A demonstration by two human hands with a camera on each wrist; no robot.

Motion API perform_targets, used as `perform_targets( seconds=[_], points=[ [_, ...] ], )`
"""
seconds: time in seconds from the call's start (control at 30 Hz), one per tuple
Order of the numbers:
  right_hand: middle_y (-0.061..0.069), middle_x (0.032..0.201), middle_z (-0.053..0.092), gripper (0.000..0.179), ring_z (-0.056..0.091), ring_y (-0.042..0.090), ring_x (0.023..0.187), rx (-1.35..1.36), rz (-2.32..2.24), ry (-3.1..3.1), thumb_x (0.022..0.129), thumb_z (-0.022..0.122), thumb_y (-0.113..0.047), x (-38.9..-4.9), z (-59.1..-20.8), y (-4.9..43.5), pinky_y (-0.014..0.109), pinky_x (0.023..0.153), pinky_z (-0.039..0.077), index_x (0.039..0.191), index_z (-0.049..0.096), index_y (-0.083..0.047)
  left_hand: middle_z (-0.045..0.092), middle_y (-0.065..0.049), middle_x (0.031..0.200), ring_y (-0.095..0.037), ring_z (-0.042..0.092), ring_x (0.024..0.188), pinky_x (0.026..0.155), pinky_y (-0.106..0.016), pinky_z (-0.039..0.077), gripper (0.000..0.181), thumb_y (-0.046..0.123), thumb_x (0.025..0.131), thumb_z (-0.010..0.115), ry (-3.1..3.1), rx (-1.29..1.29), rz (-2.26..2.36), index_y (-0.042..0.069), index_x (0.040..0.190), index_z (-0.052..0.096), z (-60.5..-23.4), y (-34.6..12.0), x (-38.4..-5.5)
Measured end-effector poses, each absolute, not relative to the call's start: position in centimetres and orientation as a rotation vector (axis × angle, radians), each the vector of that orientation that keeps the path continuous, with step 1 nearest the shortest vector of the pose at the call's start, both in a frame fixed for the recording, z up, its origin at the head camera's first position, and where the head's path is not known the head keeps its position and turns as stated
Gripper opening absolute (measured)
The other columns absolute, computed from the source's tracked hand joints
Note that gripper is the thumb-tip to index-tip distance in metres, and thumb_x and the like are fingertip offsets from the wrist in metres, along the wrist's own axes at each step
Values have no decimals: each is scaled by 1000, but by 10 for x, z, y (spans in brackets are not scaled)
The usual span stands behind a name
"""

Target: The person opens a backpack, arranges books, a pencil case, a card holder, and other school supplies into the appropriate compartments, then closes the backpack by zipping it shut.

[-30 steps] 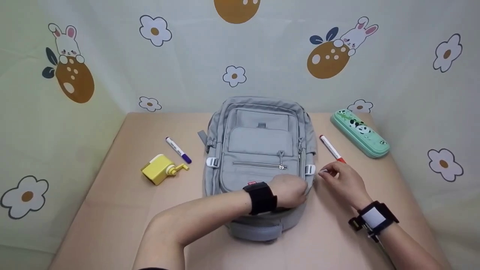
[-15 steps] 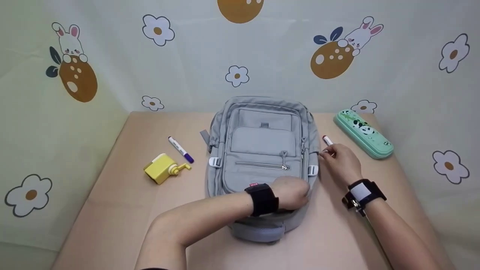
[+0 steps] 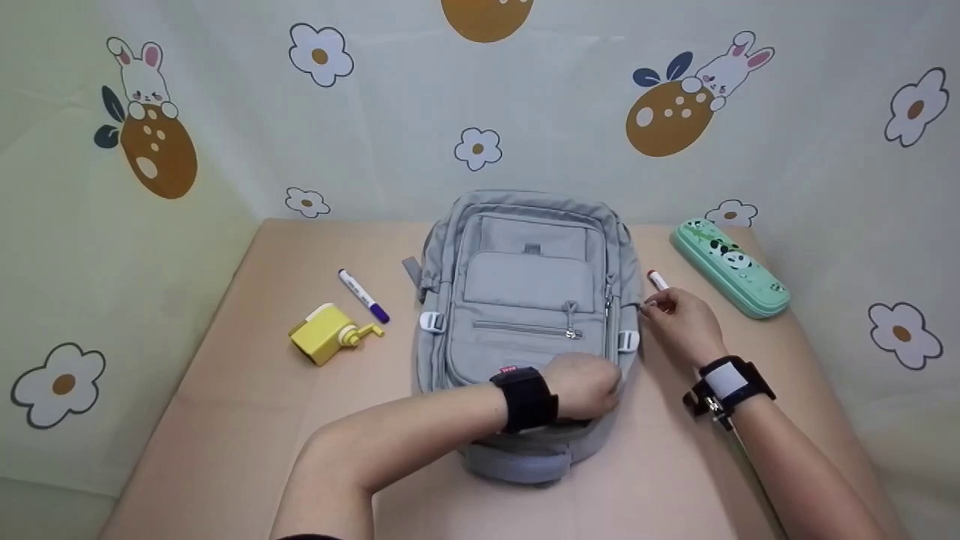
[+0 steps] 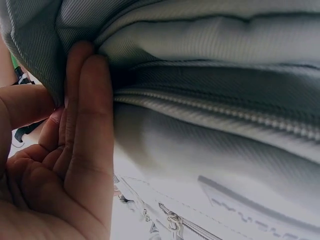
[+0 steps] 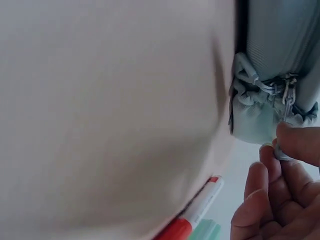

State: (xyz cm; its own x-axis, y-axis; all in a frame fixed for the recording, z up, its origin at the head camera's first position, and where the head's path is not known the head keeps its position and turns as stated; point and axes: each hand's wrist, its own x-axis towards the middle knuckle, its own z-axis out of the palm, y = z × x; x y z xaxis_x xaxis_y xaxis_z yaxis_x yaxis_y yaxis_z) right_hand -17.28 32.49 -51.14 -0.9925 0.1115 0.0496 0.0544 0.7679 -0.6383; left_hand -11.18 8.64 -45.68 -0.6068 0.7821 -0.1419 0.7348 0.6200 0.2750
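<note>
A grey backpack (image 3: 525, 281) lies on the table, its top handle (image 3: 517, 465) toward the person. At its near right corner my left hand (image 3: 585, 386) pinches a fold of the backpack fabric (image 4: 37, 55) between thumb and fingers. The opened zipper teeth (image 4: 220, 107) run beside those fingers in the left wrist view. By the bag's right side, my right hand (image 3: 686, 322) pinches a zipper pull (image 5: 283, 154) between thumb and fingertip. The pull hangs from a metal slider (image 5: 290, 87) at the bag's side, below a second pull (image 5: 245, 67).
A red-capped marker (image 5: 205, 197) lies past the right hand, partly hidden in the head view. Behind it is a green panda pencil case (image 3: 731, 266). Left of the bag are a purple-capped marker (image 3: 364, 295) and a yellow hand-crank sharpener (image 3: 326, 335). A printed curtain (image 3: 390, 112) encloses the table (image 3: 225, 420).
My right hand has moved away from the person along the bag's right side with the pull, now covering most of the red marker. My left hand keeps its grip at the near corner.
</note>
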Motion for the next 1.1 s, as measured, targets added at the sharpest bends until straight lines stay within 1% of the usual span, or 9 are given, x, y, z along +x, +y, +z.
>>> perform_targets(
  seconds=[0.13,0.3,0.5,0.57,0.7,0.8,0.9,1.0,1.1],
  points=[
    [13,98,70,30,61,28,86,-130,1087,-2900,97,69,-27,-171,-513,326,39,78,46,115,68,-3,53,5,66,-15,56,63,56,-31,47,29,27,98,65,2587,1236,296,17,73,55,-459,87,-112],
    [13,103,71,34,63,29,88,-84,1062,-2925,99,67,-30,-167,-515,326,41,78,47,119,69,-3,53,6,67,-14,55,63,55,-30,45,27,29,98,65,2584,1231,309,17,75,57,-462,88,-112],
    [19,110,69,31,63,30,88,-52,998,-2890,99,63,-23,-162,-514,327,42,76,48,120,69,-1,51,7,66,-13,53,62,53,-29,42,29,30,96,67,2593,1248,286,17,73,57,-464,88,-111],
    [19,108,69,29,62,30,86,-51,991,-2867,99,62,-20,-159,-511,326,41,74,47,120,70,-2,51,8,66,-12,53,62,53,-28,42,28,30,96,68,2592,1246,295,17,74,57,-464,87,-111],
    [14,101,69,24,60,26,82,-25,982,-2806,100,63,-18,-156,-507,320,38,72,45,117,72,-4,51,8,64,-12,53,60,53,-27,41,31,34,97,68,2579,1216,336,18,73,59,-463,87,-111],
    [11,97,68,20,58,24,81,48,966,-2753,99,65,-15,-155,-503,313,38,70,44,115,73,-5,51,9,62,-11,52,58,53,-28,40,35,38,98,67,2572,1183,362,18,70,59,-459,86,-111],
    [11,97,69,17,60,25,84,162,927,-2708,98,66,-12,-157,-495,307,39,71,44,112,75,-5,51,9,62,-11,52,58,52,-28,41,34,38,98,66,2588,1184,369,19,71,60,-452,86,-114],
    [13,97,70,16,62,28,88,270,885,-2678,98,66,-9,-165,-487,301,41,75,45,110,75,-3,57,8,66,-12,55,60,53,-29,44,28,35,98,65,2633,1222,365,18,76,65,-445,87,-122],
    [13,97,71,16,62,29,89,334,860,-2682,98,66,-7,-178,-480,295,44,78,47,110,74,-1,65,4,79,-15,62,71,61,-31,50,20,29,99,64,2707,1300,324,16,85,70,-443,89,-133]
  ],
)
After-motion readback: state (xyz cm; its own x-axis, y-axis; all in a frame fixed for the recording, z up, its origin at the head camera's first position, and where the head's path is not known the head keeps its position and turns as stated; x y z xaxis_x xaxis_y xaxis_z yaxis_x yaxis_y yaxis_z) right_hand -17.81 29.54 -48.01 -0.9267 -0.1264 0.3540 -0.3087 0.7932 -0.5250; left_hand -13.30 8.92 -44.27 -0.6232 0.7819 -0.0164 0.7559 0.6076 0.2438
